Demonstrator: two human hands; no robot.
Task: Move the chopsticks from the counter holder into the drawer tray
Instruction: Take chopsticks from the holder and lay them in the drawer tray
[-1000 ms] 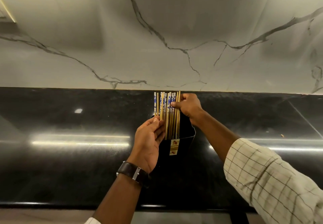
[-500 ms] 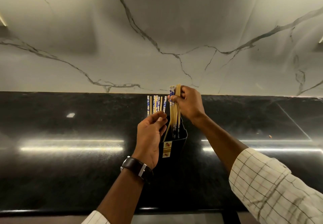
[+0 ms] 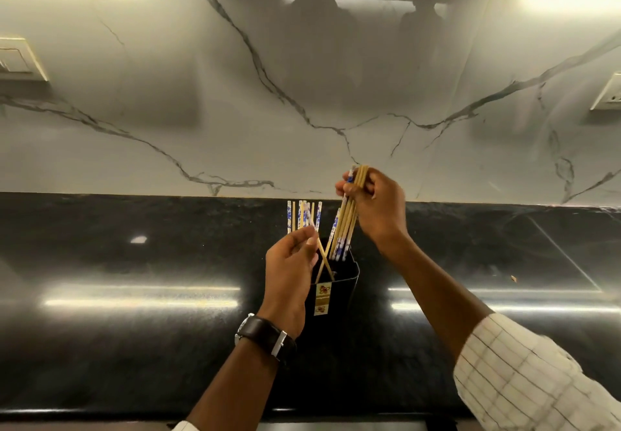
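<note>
Right hand (image 3: 378,207) above black holder (image 3: 351,279), fist round chopsticks (image 3: 347,224).

Countertop (image 3: 134,346): black polished stone, glossy, with streaks of reflected light.
Backsplash (image 3: 201,111): white marble, grey veins, meets countertop at rear.
Switch plate (image 3: 20,59): on backsplash, far left.
Socket (image 3: 610,93): on backsplash, far right.
Crumb (image 3: 513,277): small, on countertop, right side.

Single head-worn view, looking forward-down, close over black counter (image 3: 134,346), facing marble wall (image 3: 168,111).
</note>
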